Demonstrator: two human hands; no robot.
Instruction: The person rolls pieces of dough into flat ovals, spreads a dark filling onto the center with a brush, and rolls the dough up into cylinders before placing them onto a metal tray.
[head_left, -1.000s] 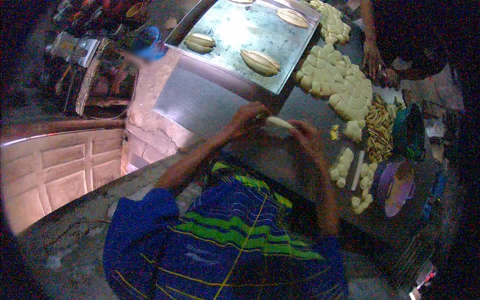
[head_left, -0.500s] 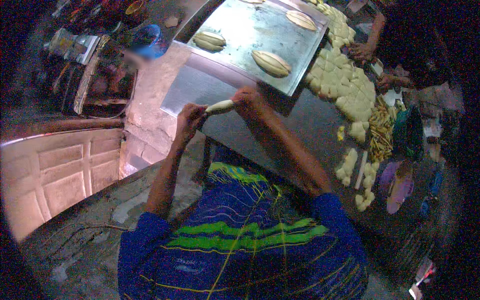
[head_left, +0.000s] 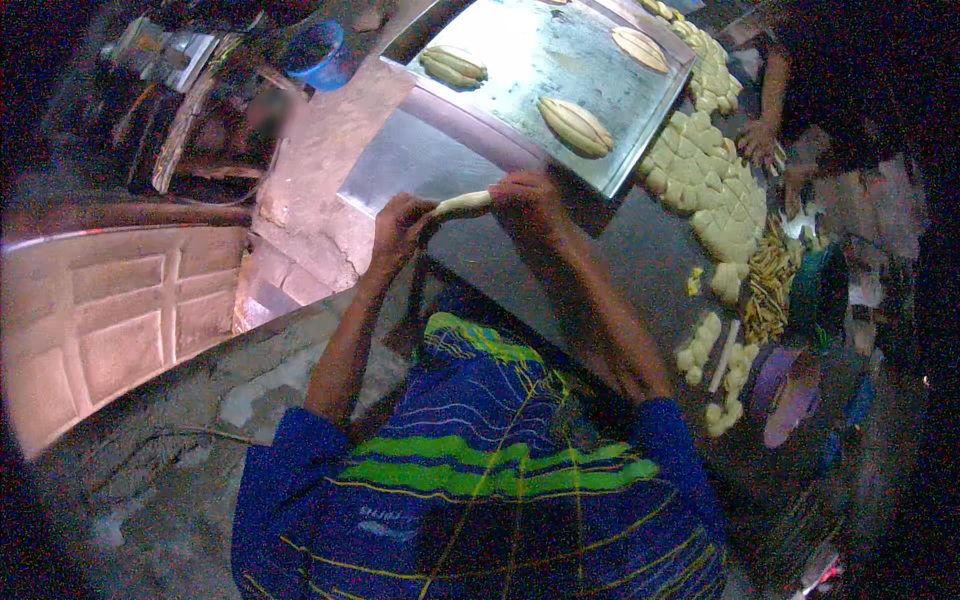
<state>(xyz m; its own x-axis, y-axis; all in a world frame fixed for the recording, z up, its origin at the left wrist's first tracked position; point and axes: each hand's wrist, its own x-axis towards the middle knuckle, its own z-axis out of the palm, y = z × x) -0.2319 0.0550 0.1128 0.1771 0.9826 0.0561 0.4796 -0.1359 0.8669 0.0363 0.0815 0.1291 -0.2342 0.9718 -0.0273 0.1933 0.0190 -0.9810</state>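
Observation:
A short pale roll of dough [head_left: 464, 204] is stretched between my two hands, just over the near edge of the dark table. My left hand [head_left: 402, 230] grips its left end with closed fingers. The right end is in my right hand [head_left: 530, 204], also closed. Beyond my hands lies a metal baking tray [head_left: 510, 65] bearing several shaped dough loaves with lengthwise ridges. The nearest loaf [head_left: 575, 127] sits by the tray's front right corner, and another loaf [head_left: 453, 67] lies at its left.
Many flattened dough pieces [head_left: 705, 180] cover the table's right side, beside a pile of yellowish strips [head_left: 772, 290] and small dough lumps [head_left: 698, 347]. A co-worker's hand [head_left: 762, 140] reaches in at far right. A blue bucket [head_left: 318, 55] stands at upper left, near a panelled door [head_left: 120, 310].
The whole view has shifted slightly, so the tray sits further right and higher. Both hands still hold the dough roll, which looks a little straighter. The co-worker's hand has moved down among the pieces.

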